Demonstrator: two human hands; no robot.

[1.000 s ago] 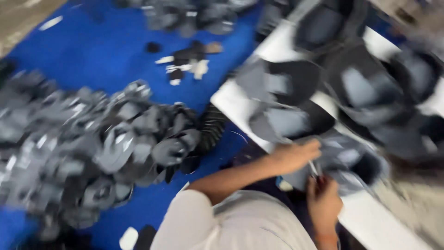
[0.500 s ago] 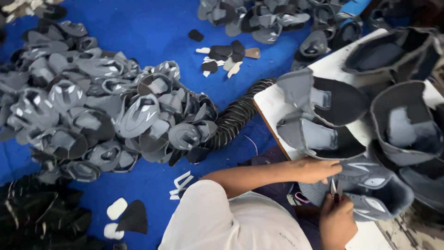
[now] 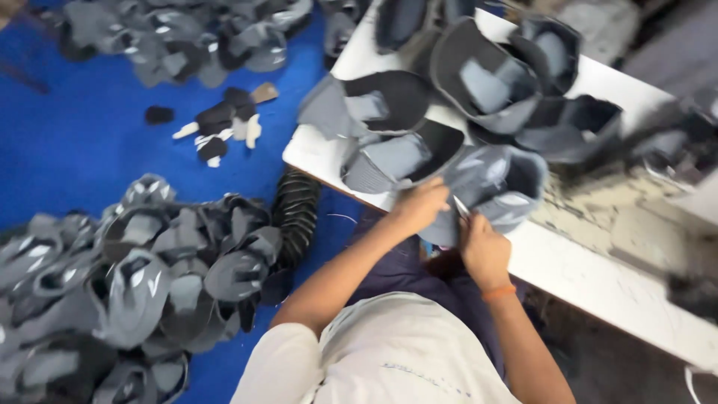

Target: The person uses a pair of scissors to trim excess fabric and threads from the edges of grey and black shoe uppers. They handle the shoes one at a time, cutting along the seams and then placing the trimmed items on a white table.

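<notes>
Grey shoe upper, at the near edge of the white table: left hand closed on its near side, right hand pinching a thin pale tool against it, possibly a small blade; motion blur prevents certainty. Further dark and grey uppers lie on the table behind; a large heap of uppers rests on the blue floor.

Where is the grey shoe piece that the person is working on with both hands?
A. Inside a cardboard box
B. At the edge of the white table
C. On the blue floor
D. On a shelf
B: both the left hand and the right hand grip the grey shoe upper at the near edge of the white table.
</notes>
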